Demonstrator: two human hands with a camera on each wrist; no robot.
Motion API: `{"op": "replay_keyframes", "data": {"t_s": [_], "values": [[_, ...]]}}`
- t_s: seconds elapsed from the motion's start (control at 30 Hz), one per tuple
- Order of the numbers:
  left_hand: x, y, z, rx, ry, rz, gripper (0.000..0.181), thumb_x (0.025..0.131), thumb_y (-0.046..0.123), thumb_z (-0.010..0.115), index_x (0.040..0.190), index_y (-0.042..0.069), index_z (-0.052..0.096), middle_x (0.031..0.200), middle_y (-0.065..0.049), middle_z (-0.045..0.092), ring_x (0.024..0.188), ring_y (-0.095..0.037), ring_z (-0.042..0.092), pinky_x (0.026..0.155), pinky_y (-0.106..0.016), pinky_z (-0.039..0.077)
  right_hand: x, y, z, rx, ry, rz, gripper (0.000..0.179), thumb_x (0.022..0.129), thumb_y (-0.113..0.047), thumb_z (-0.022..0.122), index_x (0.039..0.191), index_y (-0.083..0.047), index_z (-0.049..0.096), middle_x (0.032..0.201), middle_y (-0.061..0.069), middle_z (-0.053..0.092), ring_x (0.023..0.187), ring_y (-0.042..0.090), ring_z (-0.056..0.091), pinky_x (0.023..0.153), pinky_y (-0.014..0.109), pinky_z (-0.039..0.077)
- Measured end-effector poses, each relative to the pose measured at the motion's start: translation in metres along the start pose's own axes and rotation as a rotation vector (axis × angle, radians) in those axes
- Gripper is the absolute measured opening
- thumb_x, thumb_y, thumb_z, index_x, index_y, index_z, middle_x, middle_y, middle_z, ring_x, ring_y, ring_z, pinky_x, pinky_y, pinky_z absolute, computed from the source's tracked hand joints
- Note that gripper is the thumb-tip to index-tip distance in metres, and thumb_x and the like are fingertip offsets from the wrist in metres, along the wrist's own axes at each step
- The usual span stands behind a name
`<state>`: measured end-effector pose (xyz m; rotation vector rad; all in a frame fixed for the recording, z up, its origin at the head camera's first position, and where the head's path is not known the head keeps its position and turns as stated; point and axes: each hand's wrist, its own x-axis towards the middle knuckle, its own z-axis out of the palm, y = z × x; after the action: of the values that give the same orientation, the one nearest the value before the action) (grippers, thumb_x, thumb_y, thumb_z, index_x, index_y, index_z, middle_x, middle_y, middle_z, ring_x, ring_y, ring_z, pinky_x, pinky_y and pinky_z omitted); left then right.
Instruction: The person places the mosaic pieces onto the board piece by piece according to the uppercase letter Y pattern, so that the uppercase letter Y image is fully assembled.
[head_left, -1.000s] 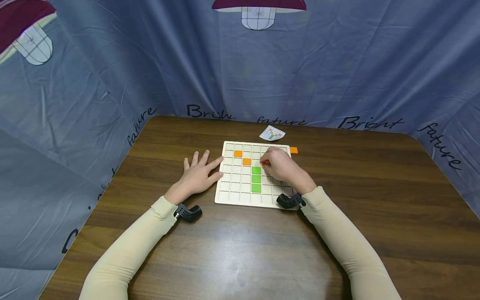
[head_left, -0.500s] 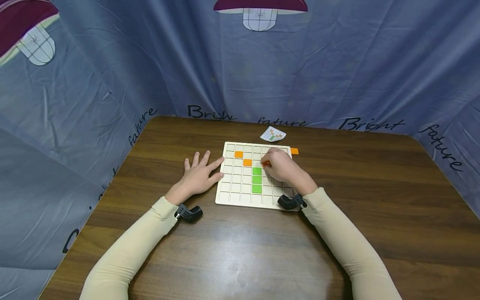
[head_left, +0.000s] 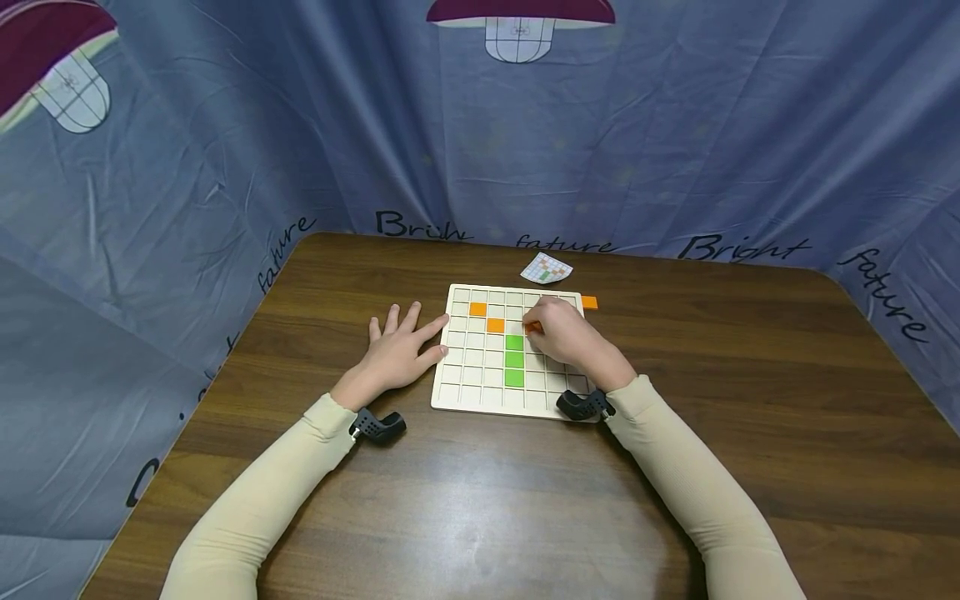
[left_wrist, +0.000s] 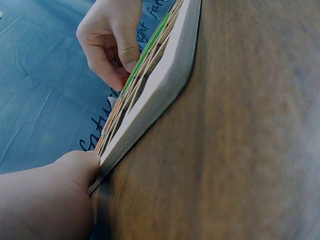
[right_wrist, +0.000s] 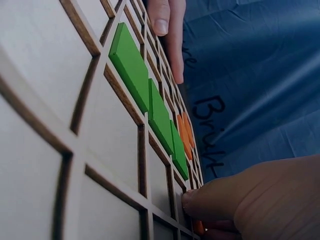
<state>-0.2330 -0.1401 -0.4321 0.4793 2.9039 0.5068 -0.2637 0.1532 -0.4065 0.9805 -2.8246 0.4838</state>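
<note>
A pale wooden grid board (head_left: 472,392) lies on the table, three green tiles (head_left: 514,360) in a column on it and an orange tile (head_left: 477,309) and another orange tile (head_left: 496,325) stepping down toward them. Over the board's right half, my right hand (head_left: 562,329) has its fingers curled, pinching an orange tile (head_left: 532,327) close above a cell near the top green one. Its fingers hide most of that tile. My left hand (head_left: 397,354) rests palm down on the table, fingers spread, its index fingertip and thumb at the board's left edge.
One more orange tile (head_left: 590,302) lies on the table just past the board's upper right corner. Behind the board is a small pattern card (head_left: 547,268) with a printed coloured grid. A blue curtain (head_left: 637,150) hangs around the table's far and left edges.
</note>
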Motion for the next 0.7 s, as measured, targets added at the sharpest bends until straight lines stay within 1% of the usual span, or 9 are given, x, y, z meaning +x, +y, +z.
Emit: {"op": "replay_keyframes", "data": {"t_s": [0.17,0.3,0.43,0.57,0.6,0.7], "values": [[0.000,-0.001,0.000,0.003,0.006,0.005,0.062,0.105,0.055,0.042,0.162,0.034,0.030,0.171,-0.022,0.013,0.155,-0.055,0.003,0.116,-0.079,0.003,0.000,0.000,0.000,-0.002,0.010,-0.004,0.011,0.087,0.004,0.068,0.089,-0.002,0.076,0.085,0.012,0.071,0.078,0.023,0.059,0.074,0.039,0.052],[0.000,-0.002,0.002,0.004,0.008,0.006,0.062,0.105,0.055,0.042,0.162,0.034,0.030,0.171,-0.022,0.013,0.155,-0.055,0.003,0.116,-0.080,0.004,-0.001,0.000,-0.001,0.010,0.021,0.008,0.013,0.085,0.004,0.069,0.094,0.000,0.077,0.086,0.013,0.071,0.077,0.023,0.058,0.072,0.039,0.051],[0.000,-0.002,0.002,0.002,0.005,0.005,0.062,0.105,0.055,0.042,0.162,0.034,0.030,0.171,-0.022,0.013,0.155,-0.055,0.003,0.116,-0.080,0.003,-0.001,0.002,-0.003,0.029,0.032,0.028,0.020,0.083,0.003,0.071,0.102,0.003,0.077,0.094,0.017,0.074,0.083,0.026,0.063,0.075,0.041,0.053],[0.000,-0.001,0.001,0.001,0.003,0.004,0.062,0.105,0.054,0.042,0.162,0.034,0.029,0.171,-0.022,0.013,0.155,-0.055,0.003,0.116,-0.079,0.003,-0.003,0.008,-0.009,0.068,0.046,0.054,0.023,0.086,-0.001,0.071,0.108,0.004,0.076,0.103,0.021,0.074,0.093,0.031,0.067,0.082,0.045,0.055],[0.000,-0.001,0.000,0.002,0.004,0.004,0.062,0.105,0.054,0.042,0.162,0.033,0.029,0.171,-0.022,0.013,0.155,-0.056,0.003,0.116,-0.080,0.003,-0.004,0.010,-0.011,0.071,0.045,0.062,0.017,0.088,-0.002,0.070,0.103,0.005,0.075,0.099,0.021,0.073,0.091,0.031,0.065,0.081,0.045,0.054],[0.000,-0.001,0.000,0.007,0.005,0.006,0.062,0.105,0.054,0.042,0.162,0.033,0.030,0.171,-0.022,0.013,0.155,-0.056,0.003,0.116,-0.080,0.003,-0.006,0.017,-0.015,0.079,0.060,0.104,0.019,0.091,-0.005,0.069,0.105,0.006,0.075,0.102,0.022,0.072,0.093,0.032,0.065,0.082,0.046,0.053]]}}
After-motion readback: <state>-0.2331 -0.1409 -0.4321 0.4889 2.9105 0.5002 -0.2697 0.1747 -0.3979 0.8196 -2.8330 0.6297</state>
